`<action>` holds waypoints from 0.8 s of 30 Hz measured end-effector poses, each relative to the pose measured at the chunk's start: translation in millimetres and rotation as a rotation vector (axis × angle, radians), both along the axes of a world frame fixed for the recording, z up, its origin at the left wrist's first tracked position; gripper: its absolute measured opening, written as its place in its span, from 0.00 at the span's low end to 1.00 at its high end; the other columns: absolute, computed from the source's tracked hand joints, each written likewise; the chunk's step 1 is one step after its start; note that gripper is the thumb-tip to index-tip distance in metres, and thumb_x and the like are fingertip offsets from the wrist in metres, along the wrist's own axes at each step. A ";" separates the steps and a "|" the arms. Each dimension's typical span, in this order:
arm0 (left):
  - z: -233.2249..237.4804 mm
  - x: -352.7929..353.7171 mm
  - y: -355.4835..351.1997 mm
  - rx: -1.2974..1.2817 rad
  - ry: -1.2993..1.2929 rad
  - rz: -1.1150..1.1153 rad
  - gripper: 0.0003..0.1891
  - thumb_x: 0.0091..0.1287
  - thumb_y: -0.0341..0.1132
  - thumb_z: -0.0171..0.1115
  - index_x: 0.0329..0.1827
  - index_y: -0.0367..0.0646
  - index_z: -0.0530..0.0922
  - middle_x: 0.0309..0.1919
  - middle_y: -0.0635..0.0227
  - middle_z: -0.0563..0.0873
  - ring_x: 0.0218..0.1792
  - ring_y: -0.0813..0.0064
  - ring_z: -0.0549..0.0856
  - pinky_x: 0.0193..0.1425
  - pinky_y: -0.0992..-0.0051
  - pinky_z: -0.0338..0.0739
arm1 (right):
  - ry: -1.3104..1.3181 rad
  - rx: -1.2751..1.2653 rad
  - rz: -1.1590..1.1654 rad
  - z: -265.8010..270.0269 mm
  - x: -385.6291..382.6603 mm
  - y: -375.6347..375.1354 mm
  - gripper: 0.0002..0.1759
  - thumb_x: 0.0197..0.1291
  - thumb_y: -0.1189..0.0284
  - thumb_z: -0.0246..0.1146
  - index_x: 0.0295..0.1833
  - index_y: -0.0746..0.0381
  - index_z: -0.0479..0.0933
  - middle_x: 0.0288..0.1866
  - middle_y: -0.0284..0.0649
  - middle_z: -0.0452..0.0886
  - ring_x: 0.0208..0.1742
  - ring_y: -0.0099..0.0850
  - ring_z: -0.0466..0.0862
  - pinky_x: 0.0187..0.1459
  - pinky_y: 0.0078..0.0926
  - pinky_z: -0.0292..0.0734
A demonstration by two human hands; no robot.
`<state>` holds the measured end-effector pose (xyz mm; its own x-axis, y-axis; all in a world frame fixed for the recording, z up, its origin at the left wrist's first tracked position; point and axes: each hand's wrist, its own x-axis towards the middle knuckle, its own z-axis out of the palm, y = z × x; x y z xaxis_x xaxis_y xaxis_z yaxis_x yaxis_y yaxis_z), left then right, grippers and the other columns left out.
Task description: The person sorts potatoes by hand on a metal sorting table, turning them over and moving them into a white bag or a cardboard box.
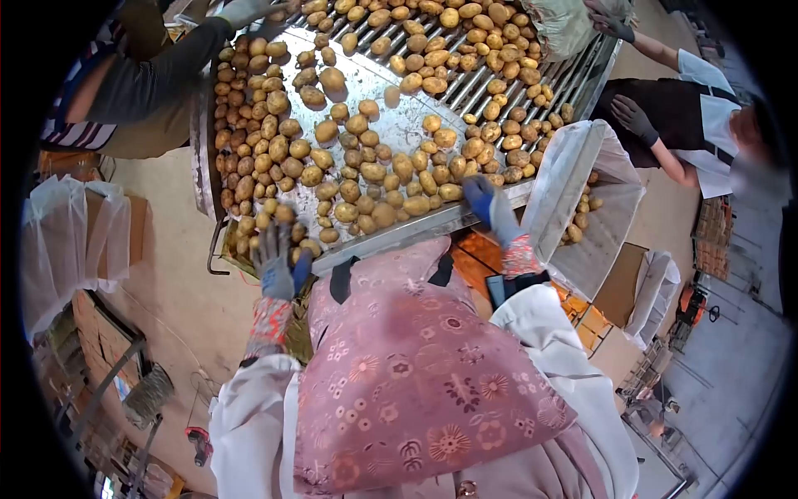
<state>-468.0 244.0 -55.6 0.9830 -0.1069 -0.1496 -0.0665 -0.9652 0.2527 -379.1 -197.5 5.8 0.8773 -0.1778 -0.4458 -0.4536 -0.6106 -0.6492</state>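
Many potatoes point(382, 214) lie on a metal sorting table point(399, 121). My left hand point(274, 259), in a grey and blue glove, is at the table's near left corner. Its fingers are spread and touch or nearly touch the potatoes there. A bag or sack partly shows under that hand. My right hand point(492, 209), in a blue and grey glove, is over the near metal rim point(399, 237), close beside the potatoes. Its fingers reach forward and look loosely extended, with no potato visible in them.
Rollers point(465, 100) carry more potatoes at the far side. A lined bin point(611, 195) holding potatoes stands at the right. One co-worker's gloved hand point(245, 12) is at the far left; another's hand point(636, 119) is at the right. Plastic-lined boxes point(75, 233) stand at the left.
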 end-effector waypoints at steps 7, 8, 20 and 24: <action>18.4 67.6 -52.1 -0.402 -0.068 -0.186 0.26 0.73 0.45 0.58 0.72 0.48 0.73 0.72 0.50 0.71 0.73 0.45 0.68 0.76 0.49 0.61 | 0.327 -0.356 0.757 -19.9 8.4 101.2 0.38 0.63 0.46 0.60 0.76 0.48 0.67 0.63 0.58 0.79 0.63 0.58 0.80 0.65 0.46 0.74; 20.1 83.1 -71.2 -0.540 -0.014 -0.251 0.25 0.73 0.44 0.58 0.72 0.49 0.73 0.72 0.51 0.72 0.72 0.46 0.69 0.75 0.50 0.63 | 0.422 -0.321 0.756 -14.6 21.0 121.7 0.42 0.61 0.43 0.60 0.75 0.53 0.68 0.62 0.58 0.81 0.63 0.56 0.81 0.64 0.48 0.75; 37.3 58.1 -12.7 -0.363 0.034 0.008 0.19 0.70 0.41 0.60 0.60 0.43 0.82 0.55 0.50 0.84 0.57 0.52 0.82 0.67 0.56 0.72 | 0.365 1.248 -0.180 -7.8 54.2 39.0 0.12 0.73 0.65 0.60 0.50 0.63 0.76 0.43 0.37 0.82 0.39 0.31 0.82 0.39 0.27 0.78; 36.6 145.7 -5.1 -0.498 -0.279 0.140 0.21 0.72 0.42 0.59 0.61 0.37 0.80 0.56 0.46 0.84 0.56 0.47 0.83 0.62 0.57 0.77 | 0.406 0.305 -0.132 -47.2 87.4 49.3 0.12 0.66 0.66 0.60 0.45 0.64 0.79 0.36 0.49 0.86 0.39 0.35 0.87 0.36 0.32 0.82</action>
